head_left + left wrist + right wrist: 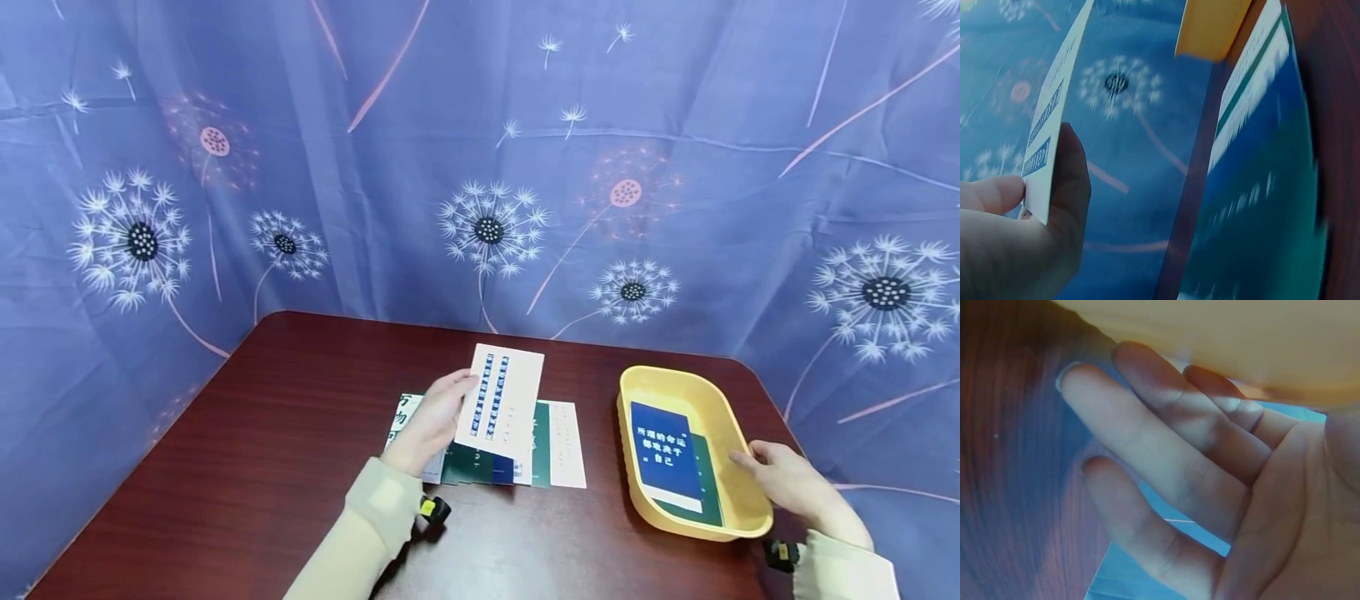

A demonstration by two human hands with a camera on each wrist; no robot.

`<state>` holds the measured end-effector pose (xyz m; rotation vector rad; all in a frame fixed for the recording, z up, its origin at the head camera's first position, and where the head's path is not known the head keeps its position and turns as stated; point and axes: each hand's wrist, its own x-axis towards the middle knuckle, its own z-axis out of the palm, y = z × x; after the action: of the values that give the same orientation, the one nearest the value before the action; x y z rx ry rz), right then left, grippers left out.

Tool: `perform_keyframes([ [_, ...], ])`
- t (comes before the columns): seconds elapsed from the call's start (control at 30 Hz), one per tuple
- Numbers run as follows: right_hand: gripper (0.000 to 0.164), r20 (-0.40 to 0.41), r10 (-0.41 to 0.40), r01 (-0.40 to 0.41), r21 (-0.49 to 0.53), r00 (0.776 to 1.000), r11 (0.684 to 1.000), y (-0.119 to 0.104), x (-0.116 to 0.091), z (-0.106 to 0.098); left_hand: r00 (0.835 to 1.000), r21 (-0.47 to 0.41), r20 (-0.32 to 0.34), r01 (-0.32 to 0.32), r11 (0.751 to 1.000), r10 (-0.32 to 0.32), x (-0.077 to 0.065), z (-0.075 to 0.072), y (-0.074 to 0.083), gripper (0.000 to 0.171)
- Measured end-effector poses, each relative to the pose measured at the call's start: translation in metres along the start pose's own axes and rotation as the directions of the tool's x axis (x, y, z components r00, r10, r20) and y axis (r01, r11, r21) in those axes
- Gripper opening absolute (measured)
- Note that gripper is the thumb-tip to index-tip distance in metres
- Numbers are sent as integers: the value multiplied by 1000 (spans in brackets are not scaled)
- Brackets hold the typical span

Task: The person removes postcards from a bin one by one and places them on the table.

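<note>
My left hand (431, 421) pinches a white card (510, 392) between thumb and fingers, raised above a row of overlapping cards (566, 446) on the table. Two blue strips of lettering run down the card's face; the left wrist view shows it nearly edge-on. At the right, my right hand (795, 483) grips the side of a yellow plastic basket (731, 417), thumb over the rim and the other fingers along the outside wall. Inside the basket, a blue card (663, 446) with white lettering overlaps a green card (708, 487).
The dark red wooden table (247, 467) ends at a blue dandelion-print curtain (405, 208) behind and at both sides. Black wrist devices show under the left sleeve (382, 500) and beside the right sleeve (843, 571).
</note>
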<state>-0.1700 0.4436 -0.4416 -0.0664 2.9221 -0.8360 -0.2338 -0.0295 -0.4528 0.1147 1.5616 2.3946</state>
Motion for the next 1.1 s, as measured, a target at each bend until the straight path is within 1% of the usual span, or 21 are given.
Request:
perform_keyframes([
  [0.13,38,8,15,-15,29,1000,999,0,0,1,996,-48,-82,-30,998,26,-7,-25,13,34],
  [0.23,38,9,11,-12,33,1000,999,-1,0,0,989,-87,-144,-56,995,43,-14,-46,26,32],
  [0.33,38,8,6,-6,24,1000,1000,-2,1,-1,980,-95,-187,-81,992,62,-21,-68,37,32],
  [0.4,38,5,-2,2,16,1000,1000,-3,1,-1,977,-70,-198,-91,993,76,-26,-82,42,34],
  [0.47,38,5,3,-3,16,1000,1000,-3,1,-1,976,-34,-204,-87,996,78,-32,-95,44,37],
  [0.53,38,3,4,-4,13,1000,1000,-3,0,-1,973,12,-219,-70,997,71,-37,-106,44,38],
  [0.63,39,-5,0,0,6,1000,1000,-2,-1,-2,968,91,-246,-25,996,47,-45,-120,43,40],
  [0.7,39,-4,7,-7,7,1000,1000,-2,-1,-2,966,151,-258,11,988,28,-49,-126,41,40],
  [0.8,38,10,23,-24,21,1000,999,-3,-1,-2,965,251,-261,57,966,11,-53,-133,41,41],
  [0.9,37,23,28,-28,29,999,999,-3,0,-1,971,326,-237,88,941,-9,-55,-136,42,43],
  [1.03,37,21,26,-26,27,999,999,-2,0,-1,977,359,-207,120,925,-46,-55,-134,41,46],
  [1.1,37,19,26,-26,29,999,999,-3,0,0,977,364,-206,130,922,-56,-55,-133,39,47],
])
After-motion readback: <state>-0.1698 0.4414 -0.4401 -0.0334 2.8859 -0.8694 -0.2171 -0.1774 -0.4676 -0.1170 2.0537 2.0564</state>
